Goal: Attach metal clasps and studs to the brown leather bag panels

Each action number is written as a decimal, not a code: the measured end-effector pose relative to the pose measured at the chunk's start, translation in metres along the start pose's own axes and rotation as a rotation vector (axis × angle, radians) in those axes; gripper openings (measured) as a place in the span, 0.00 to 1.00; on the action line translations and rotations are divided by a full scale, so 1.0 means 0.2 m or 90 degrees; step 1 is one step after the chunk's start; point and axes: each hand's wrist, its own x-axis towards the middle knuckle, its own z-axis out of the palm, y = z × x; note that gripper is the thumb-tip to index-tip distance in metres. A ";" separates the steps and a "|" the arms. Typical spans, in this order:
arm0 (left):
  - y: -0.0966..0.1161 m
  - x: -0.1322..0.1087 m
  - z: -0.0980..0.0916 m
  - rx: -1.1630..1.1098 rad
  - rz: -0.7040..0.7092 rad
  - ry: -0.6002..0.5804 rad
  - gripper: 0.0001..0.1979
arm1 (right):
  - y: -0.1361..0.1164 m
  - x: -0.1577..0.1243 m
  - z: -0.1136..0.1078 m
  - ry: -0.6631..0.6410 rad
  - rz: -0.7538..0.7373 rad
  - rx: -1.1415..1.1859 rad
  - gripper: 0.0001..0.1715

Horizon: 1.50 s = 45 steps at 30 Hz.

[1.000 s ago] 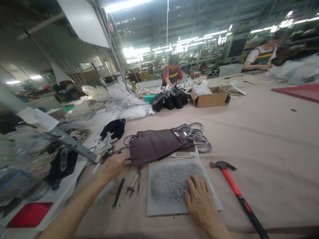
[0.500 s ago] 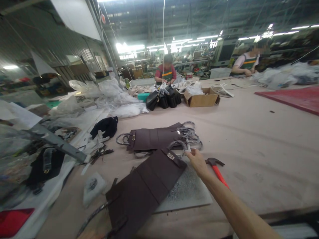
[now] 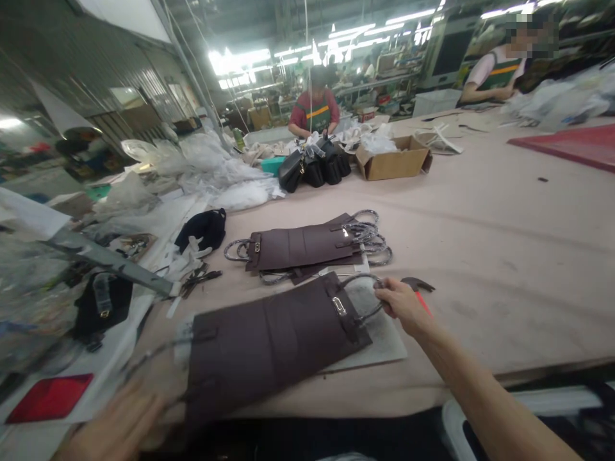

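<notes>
A flat dark brown handbag panel [image 3: 273, 346] with a metal lock plate lies in front of me, partly over a pale slab [image 3: 384, 339]. My right hand [image 3: 398, 302] is closed round its plastic-wrapped right handle [image 3: 358, 278]. At the lower left my left hand [image 3: 118, 416] is smeared by motion, close to the wrapped left handle [image 3: 154, 352]; whether it grips the handle cannot be made out. Beyond lies a stack of similar brown panels [image 3: 302, 246], their wrapped handles bunched at the right end. A claw hammer [image 3: 418, 283] rests just behind my right hand, its red grip partly hidden.
Black bags [image 3: 314, 166] and a cardboard box [image 3: 396, 160] stand farther back. Clear plastic wrapping [image 3: 206, 173] heaps at the left, behind a black cloth pouch [image 3: 204, 230]. A metal bar [image 3: 110, 262] juts in from the left. Two people in aprons sit across the table.
The brown panel has turned flatter and shifted, its right end nearer me. My right hand has moved from a white piece by the stack to the panel's handle. My left hand has come into view.
</notes>
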 end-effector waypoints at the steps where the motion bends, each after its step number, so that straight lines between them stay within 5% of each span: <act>1: -0.04 0.12 -0.04 0.018 0.026 0.038 0.19 | 0.02 -0.08 -0.02 0.010 0.003 0.018 0.15; 4: -0.10 0.62 -0.21 0.103 -0.076 0.074 0.17 | 0.10 -0.36 -0.02 0.018 0.032 0.101 0.21; 7: -0.04 1.13 -0.28 0.144 -0.170 0.227 0.18 | 0.23 -0.62 0.10 -0.028 0.122 0.268 0.25; 9: 0.07 1.35 -0.18 0.150 -0.177 0.302 0.19 | 0.33 -0.75 0.22 -0.061 0.162 0.331 0.26; 11: 0.18 1.43 0.04 0.109 -0.164 0.249 0.19 | 0.41 -0.85 0.32 -0.087 0.204 0.376 0.27; 14: 0.33 1.31 0.47 0.030 -0.187 0.107 0.20 | 0.48 -0.92 0.40 -0.104 0.273 0.415 0.28; 17: 0.42 1.06 0.84 -0.055 -0.328 -0.041 0.21 | 0.49 -0.92 0.40 -0.131 0.306 0.420 0.28; 21: 0.50 0.88 1.04 -0.086 -0.427 -0.029 0.26 | 0.50 -0.91 0.38 -0.157 0.339 0.434 0.26; 30: 0.53 1.05 1.05 -0.077 -0.265 -0.021 0.24 | 0.46 -0.92 0.46 -0.145 0.354 0.428 0.30; 34: 0.53 1.02 1.11 -0.167 -0.250 0.020 0.21 | 0.45 -0.92 0.45 -0.141 0.338 0.419 0.30; 38: 0.47 0.88 1.07 -0.218 -0.268 0.120 0.17 | 0.45 -0.91 0.43 -0.141 0.352 0.398 0.31; 45: 0.19 0.45 0.78 -0.052 -0.468 0.144 0.12 | 0.45 -0.83 0.37 -0.078 0.377 0.367 0.31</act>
